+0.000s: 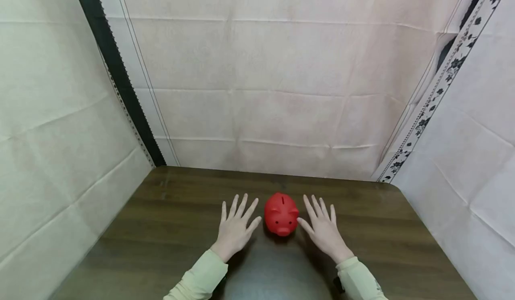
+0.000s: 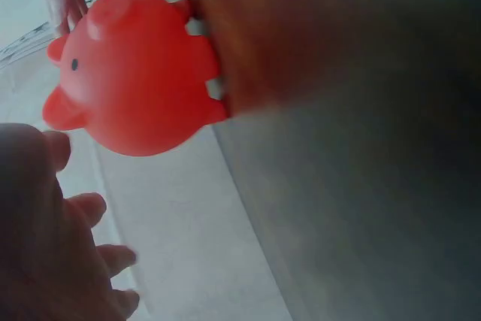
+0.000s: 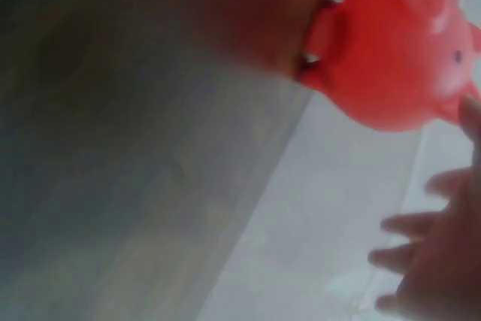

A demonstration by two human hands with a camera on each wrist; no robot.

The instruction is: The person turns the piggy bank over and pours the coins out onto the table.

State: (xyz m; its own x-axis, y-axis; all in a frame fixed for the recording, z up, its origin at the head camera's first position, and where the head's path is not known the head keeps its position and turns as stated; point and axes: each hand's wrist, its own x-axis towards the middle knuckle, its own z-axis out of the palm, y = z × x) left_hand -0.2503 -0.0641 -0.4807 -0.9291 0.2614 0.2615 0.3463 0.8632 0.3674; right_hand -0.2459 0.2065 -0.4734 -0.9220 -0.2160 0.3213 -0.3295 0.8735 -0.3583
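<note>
Left hand (image 1: 236, 233) and right hand (image 1: 323, 232) apart, fingers straight and splayed. Red piggy bank (image 1: 277, 207) between them, upright on dark wood table (image 1: 161, 233), snout toward the person, slot on top. Left thumb just beside it; right thumb closer, can't tell if touching. Pale green sleeves (image 1: 205, 271) on both arms. White sheets (image 1: 281, 58) around, floral border (image 1: 438, 94) at right.

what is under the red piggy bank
The red piggy bank stands on short feet on the brown wooden table. Light gaps show between the feet in the wrist views; the tabletop directly under them is covered.
</note>
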